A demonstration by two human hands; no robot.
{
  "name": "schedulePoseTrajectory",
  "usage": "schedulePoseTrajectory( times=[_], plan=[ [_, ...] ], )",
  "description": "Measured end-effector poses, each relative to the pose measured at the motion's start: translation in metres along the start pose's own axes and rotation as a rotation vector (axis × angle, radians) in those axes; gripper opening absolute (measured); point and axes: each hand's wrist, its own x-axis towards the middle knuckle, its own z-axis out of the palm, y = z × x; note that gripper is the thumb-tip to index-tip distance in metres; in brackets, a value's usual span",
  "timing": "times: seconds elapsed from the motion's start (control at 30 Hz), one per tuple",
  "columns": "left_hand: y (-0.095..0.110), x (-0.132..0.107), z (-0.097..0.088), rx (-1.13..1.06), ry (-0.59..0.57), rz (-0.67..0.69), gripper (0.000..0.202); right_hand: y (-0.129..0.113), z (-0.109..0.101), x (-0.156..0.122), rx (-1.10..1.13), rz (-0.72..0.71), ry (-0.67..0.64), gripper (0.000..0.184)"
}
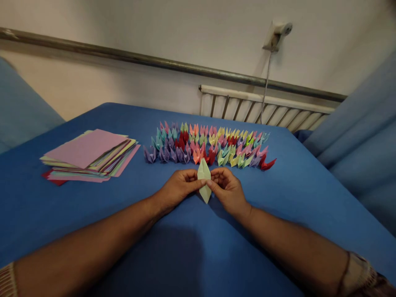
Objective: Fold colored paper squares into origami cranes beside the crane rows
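A pale green folded paper (204,194), a long diamond shape with pointed ends, is held upright just above the blue table. My left hand (179,186) pinches its left edge, thumb across the front and fingers behind. From the other side my right hand (228,190) grips the same paper, its thumb meeting the left thumb near the middle. The fingertips behind the paper are hidden. Directly beyond my hands stand several rows of small folded paper cranes (198,154) in purple, red, pink, green, yellow and teal.
On the left lies an untidy stack of coloured paper sheets (83,148), pink on top. Blue cloth covers the table (148,255). Behind it are a wall rail (154,61), a white radiator (269,106) and a wall socket with a cord (276,37). Blue curtains (365,136) hang at the right.
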Motion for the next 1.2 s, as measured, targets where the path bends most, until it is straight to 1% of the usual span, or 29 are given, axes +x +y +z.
schedulePoseTrajectory(
  times=[0.1,0.23,0.37,0.47,0.53,0.63,0.73,0.9,0.97,1.07,1.2],
  plan=[
    [0.0002,-0.0003,0.0016,0.038,0.016,0.011,0.023,0.0020,-0.0001,0.0016,-0.001,0.001,0.040,0.026],
    [0.0029,-0.0006,0.0044,0.032,0.077,0.034,0.023,0.0025,-0.0003,0.0045,0.051,0.014,0.072,0.029],
    [0.0028,-0.0001,0.0047,0.005,0.144,0.069,0.038,0.0023,-0.0008,0.0030,0.015,0.011,0.050,0.026],
    [0.0017,-0.0010,0.0039,0.053,0.175,0.120,0.036,0.0019,-0.0028,-0.0010,-0.082,-0.055,0.020,0.019],
    [0.0014,-0.0019,0.0032,0.107,0.166,0.175,0.027,0.0014,-0.0050,-0.0027,-0.140,-0.092,-0.022,0.013],
    [0.0018,-0.0022,0.0015,0.191,0.111,0.233,0.016,0.0006,-0.0082,-0.0017,-0.154,-0.066,-0.070,0.010],
    [0.0028,-0.0017,-0.0001,0.213,0.070,0.225,0.017,0.0002,-0.0096,0.0018,-0.093,-0.026,-0.055,0.014],
    [0.0040,-0.0012,-0.0009,0.202,0.063,0.227,0.022,0.0005,-0.0070,0.0030,-0.054,-0.015,-0.059,0.017],
    [0.0040,-0.0009,-0.0012,0.195,0.068,0.227,0.021,0.0012,-0.0057,0.0023,-0.064,-0.011,-0.058,0.017],
    [0.0037,-0.0005,-0.0016,0.229,0.090,0.243,0.018,0.0035,-0.0052,0.0028,-0.073,-0.009,-0.024,0.017],
    [0.0020,-0.0004,-0.0007,0.277,0.103,0.230,0.018,0.0064,-0.0064,0.0068,-0.043,0.035,0.020,0.026]
  ],
)
